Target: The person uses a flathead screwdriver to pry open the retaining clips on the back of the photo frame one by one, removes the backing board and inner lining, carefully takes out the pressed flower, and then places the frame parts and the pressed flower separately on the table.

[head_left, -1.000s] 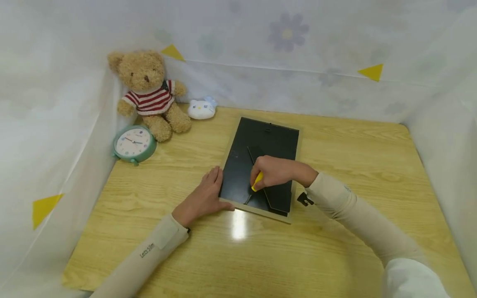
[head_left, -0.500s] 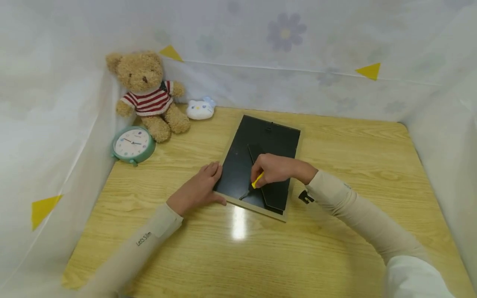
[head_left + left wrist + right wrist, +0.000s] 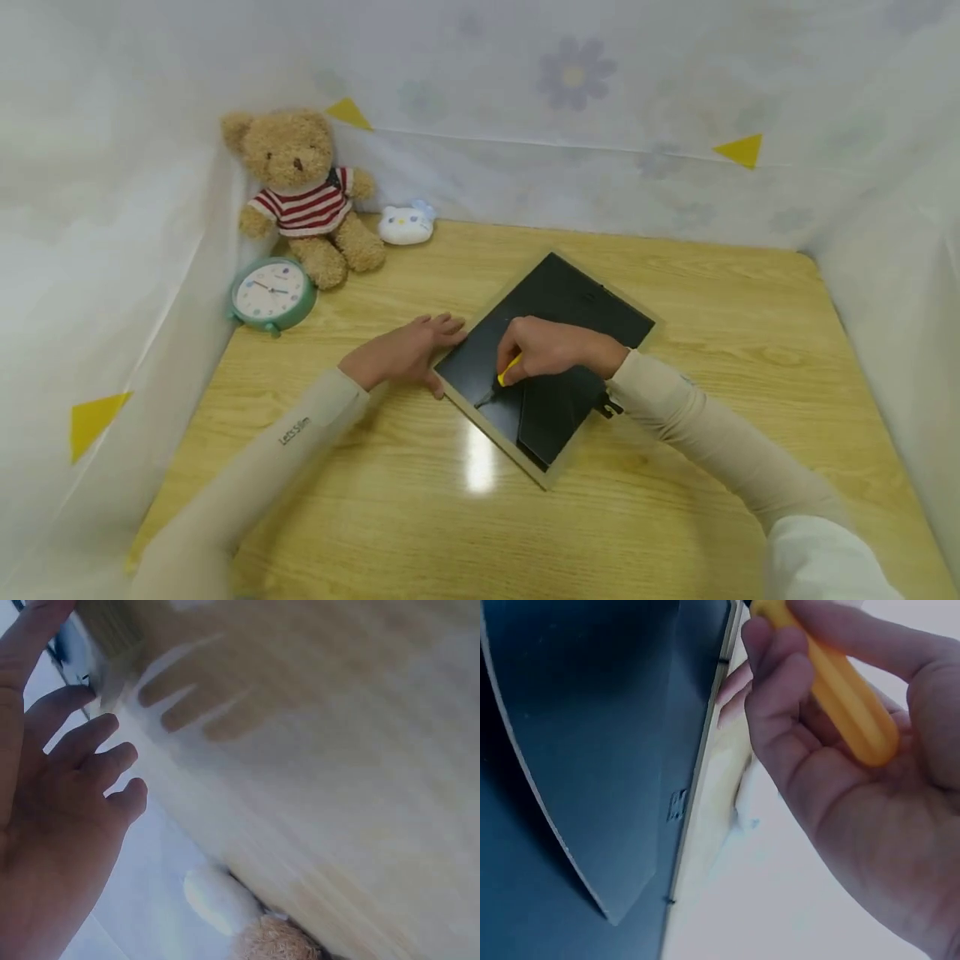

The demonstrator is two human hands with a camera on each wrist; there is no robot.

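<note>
A picture frame [image 3: 491, 423] lies face down on the wooden table [image 3: 675, 292], its black backing and folded stand [image 3: 551, 417] facing up; it now sits turned like a diamond. My right hand [image 3: 547, 346] rests on the backing and grips a yellow-handled tool [image 3: 510, 367] [image 3: 832, 690], tip down on the black board [image 3: 577, 750]. My left hand [image 3: 408, 350] lies flat with straight fingers against the frame's left edge. In the left wrist view the spread fingers [image 3: 90, 757] hover over the blurred table.
A teddy bear in a striped shirt [image 3: 303, 196], a small white cat toy [image 3: 405, 225] and a green alarm clock [image 3: 272, 293] sit at the back left corner. White flowered cloth walls [image 3: 570, 108] enclose the table on three sides.
The frame has been rotated from nearly upright to a diamond angle. My left hand moved up along its left edge; my right hand stayed on the backing with the tool.
</note>
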